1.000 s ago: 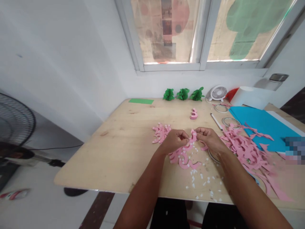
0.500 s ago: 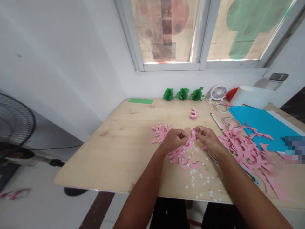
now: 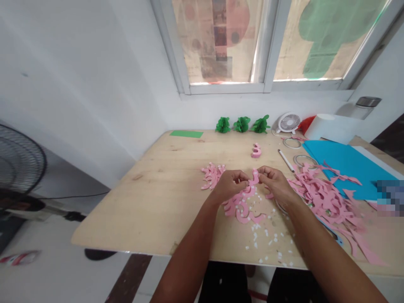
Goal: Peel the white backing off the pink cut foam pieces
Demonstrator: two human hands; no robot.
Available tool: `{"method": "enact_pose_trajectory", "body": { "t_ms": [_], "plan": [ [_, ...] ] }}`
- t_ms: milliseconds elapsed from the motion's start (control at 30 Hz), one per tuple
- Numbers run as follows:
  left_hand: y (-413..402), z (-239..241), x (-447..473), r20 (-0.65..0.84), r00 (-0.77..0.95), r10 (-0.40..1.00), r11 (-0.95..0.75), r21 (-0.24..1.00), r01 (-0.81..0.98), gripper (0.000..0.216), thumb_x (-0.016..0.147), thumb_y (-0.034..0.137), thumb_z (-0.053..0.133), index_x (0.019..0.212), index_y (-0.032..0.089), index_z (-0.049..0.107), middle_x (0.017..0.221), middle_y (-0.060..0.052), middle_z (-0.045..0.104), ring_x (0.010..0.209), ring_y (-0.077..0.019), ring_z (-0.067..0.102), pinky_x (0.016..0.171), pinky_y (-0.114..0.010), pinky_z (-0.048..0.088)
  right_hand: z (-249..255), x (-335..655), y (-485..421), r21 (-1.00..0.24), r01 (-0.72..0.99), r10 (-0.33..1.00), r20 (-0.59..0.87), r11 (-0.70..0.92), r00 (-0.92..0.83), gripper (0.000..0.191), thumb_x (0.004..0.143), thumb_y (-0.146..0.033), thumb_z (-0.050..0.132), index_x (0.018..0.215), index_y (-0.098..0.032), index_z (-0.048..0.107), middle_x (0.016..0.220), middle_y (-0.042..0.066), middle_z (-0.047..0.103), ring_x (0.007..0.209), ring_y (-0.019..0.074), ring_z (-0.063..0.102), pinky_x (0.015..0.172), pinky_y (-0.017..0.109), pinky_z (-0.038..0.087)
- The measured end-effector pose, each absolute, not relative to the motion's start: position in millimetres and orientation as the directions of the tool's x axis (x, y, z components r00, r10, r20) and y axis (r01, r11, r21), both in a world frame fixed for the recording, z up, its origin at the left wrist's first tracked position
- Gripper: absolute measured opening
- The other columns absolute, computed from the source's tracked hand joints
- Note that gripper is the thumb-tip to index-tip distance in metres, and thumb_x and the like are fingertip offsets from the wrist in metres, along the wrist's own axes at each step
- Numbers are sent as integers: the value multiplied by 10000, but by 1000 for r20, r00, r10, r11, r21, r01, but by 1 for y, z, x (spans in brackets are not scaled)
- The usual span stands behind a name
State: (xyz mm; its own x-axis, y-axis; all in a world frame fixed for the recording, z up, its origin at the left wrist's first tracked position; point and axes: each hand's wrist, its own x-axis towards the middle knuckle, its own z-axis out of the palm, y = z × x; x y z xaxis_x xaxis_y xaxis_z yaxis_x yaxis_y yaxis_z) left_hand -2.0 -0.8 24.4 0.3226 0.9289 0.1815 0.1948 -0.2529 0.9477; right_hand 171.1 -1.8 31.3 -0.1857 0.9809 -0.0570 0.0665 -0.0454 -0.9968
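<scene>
Between my two hands is a small curved pink paper piece (image 3: pixel 254 177) with white spots on it. My left hand (image 3: pixel 232 184) pinches its left side, thumb and forefinger together. On the other side, the fingertips of my right hand (image 3: pixel 274 182) are closed at its right edge. Just below lies a loose group of pink paper curves (image 3: pixel 242 210) with white squares on them, partly covered by my left hand. To the left is another pile of pink curves (image 3: pixel 211 176) with white ends. A pink curved stack (image 3: pixel 256 150) stands beyond my hands.
Pink paper scraps (image 3: pixel 328 193) heap up at right, over blue sheets (image 3: pixel 353 164). White bits (image 3: pixel 274 240) litter the table's front. A white pen (image 3: pixel 286 160), tape rolls (image 3: pixel 305 160), a small white fan (image 3: pixel 289 123) and green paper shapes (image 3: pixel 242 124) sit farther back.
The pink paper piece has turned slightly between my fingertips. Both hands stay in nearly the same place.
</scene>
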Motion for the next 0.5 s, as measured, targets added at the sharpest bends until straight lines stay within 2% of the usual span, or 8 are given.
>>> {"method": "enact_pose_trajectory", "body": {
  "t_ms": [267, 500],
  "plan": [
    [-1, 22, -1, 142, 335, 932, -211, 960, 181, 143, 696, 243, 559, 711, 118, 626, 638, -22, 612, 579, -109, 526, 549, -217, 399, 32, 170, -2, -996, 71, 981, -57, -45, -183, 244, 674, -397, 628, 758, -174, 572, 575, -51, 451, 381, 32, 270, 309, 142, 184],
    [-2, 25, 0, 161, 309, 938, -243, 937, 250, 130, 681, 230, 539, 658, 125, 612, 589, 2, 587, 530, -84, 472, 507, -197, 352, 33, 169, -3, -995, 74, 981, -74, -61, -180, 234, 652, -389, 631, 704, -174, 558, 560, -57, 464, 388, 41, 293, 329, 160, 207]
  ]
}}
